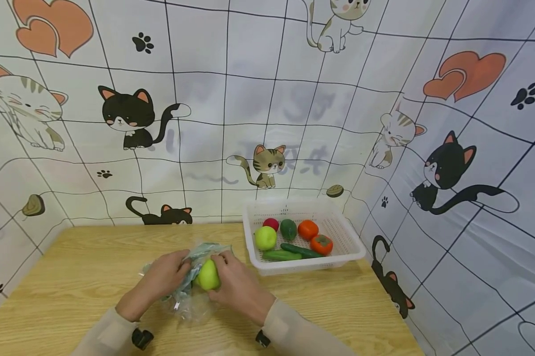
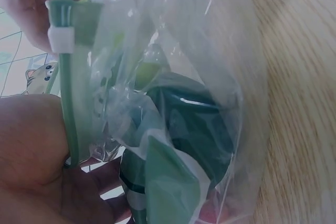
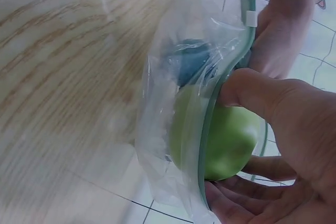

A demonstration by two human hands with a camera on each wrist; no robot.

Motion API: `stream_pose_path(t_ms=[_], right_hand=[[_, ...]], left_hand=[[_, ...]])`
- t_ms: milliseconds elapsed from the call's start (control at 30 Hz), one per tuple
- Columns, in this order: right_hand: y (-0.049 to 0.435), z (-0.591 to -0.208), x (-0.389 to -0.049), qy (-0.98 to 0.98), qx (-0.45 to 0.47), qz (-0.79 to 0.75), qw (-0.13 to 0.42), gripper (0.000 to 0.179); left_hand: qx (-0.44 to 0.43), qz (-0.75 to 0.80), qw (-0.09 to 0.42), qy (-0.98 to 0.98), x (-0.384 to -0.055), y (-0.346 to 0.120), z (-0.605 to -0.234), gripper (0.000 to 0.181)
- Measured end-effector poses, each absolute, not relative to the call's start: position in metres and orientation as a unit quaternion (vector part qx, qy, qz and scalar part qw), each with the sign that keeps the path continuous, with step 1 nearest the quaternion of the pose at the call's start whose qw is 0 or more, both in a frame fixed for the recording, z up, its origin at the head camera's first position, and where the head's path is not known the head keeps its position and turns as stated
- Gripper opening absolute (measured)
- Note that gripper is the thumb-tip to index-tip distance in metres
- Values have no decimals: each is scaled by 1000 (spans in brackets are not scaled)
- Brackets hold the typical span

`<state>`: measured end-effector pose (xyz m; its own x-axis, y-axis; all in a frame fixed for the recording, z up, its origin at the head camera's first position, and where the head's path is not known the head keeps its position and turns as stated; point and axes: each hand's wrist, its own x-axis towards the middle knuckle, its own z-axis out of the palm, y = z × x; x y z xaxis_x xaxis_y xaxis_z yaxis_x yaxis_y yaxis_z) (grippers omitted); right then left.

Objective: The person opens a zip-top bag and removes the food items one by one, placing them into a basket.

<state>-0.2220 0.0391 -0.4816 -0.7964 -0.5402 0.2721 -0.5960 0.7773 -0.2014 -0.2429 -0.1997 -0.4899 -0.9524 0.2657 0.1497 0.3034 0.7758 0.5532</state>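
Observation:
A clear zip bag [image 1: 187,304] with a green zip strip lies on its side on the table between the hands. My left hand [image 1: 164,276] holds the bag by its mouth, the white slider [image 2: 62,39] near it. My right hand [image 1: 241,288] grips a green apple [image 1: 208,275], thumb on one side and fingers on the other. In the right wrist view the apple [image 3: 233,140] is partly inside the bag's mouth. Through the plastic a dark green rounded thing [image 2: 194,124] shows, with a bit of red [image 2: 210,211] below it; their kinds are unclear.
At the back right of the wooden table [image 1: 102,257] stands a white basket [image 1: 311,264]. It holds another green apple [image 1: 265,238], two orange-red tomato-like fruits [image 1: 322,244], cucumbers [image 1: 282,255], a dark green fruit [image 1: 288,229] and a red one [image 1: 271,224]. Cat-printed cloth surrounds the table.

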Motion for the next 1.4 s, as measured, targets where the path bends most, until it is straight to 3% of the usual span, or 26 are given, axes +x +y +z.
stream_pose_path(t_ms=[200, 333, 467, 567, 900, 1400], right_hand=[[46, -472, -217, -933, 308, 138, 126, 87], [51, -465, -216, -931, 307, 150, 131, 86], [57, -459, -214, -927, 309, 160, 142, 86], [62, -456, -212, -922, 312, 169, 152, 88], [73, -444, -207, -905, 324, 201, 188, 86], [101, -418, -210, -895, 302, 290, 153, 84]], left_hand=[[-142, -297, 33, -944, -242, -199, -487, 31], [-129, -302, 29, -944, -243, -199, -486, 15], [-114, -304, 24, -946, -242, -200, -482, 42], [-112, -300, 29, -947, -241, -200, -481, 51], [-104, -257, 74, -958, -236, -199, -479, 52], [-80, -247, 78, -962, -227, -207, -477, 50]])
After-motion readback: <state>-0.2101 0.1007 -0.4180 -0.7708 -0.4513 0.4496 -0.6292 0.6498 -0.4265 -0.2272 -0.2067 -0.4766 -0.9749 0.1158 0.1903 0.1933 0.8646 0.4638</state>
